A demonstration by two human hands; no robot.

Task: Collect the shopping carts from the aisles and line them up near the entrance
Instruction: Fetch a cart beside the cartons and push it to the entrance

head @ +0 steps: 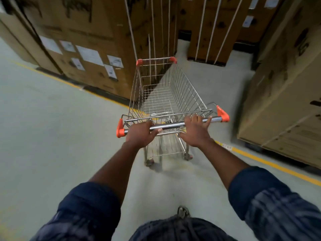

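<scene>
My left hand (pixel 139 134) wraps the smooth chrome handle bar (pixel 173 125) of the wire-mesh shopping cart (pixel 166 94) at frame centre. My right hand (pixel 196 132) lies over the bar, fingers splayed. Orange plastic caps (pixel 119 128) end the bar. Tall cardboard boxes (pixel 83 49), some strapped, crowd the upper frame just beyond the cart's nose.

Rolled dark-blue checked sleeves (pixel 271 193), bare forearms (pixel 112 167)

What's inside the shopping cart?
The shopping cart basket looks empty; floor shows through its wires. The near end is partly covered by the handle bar, left hand and right hand.
</scene>
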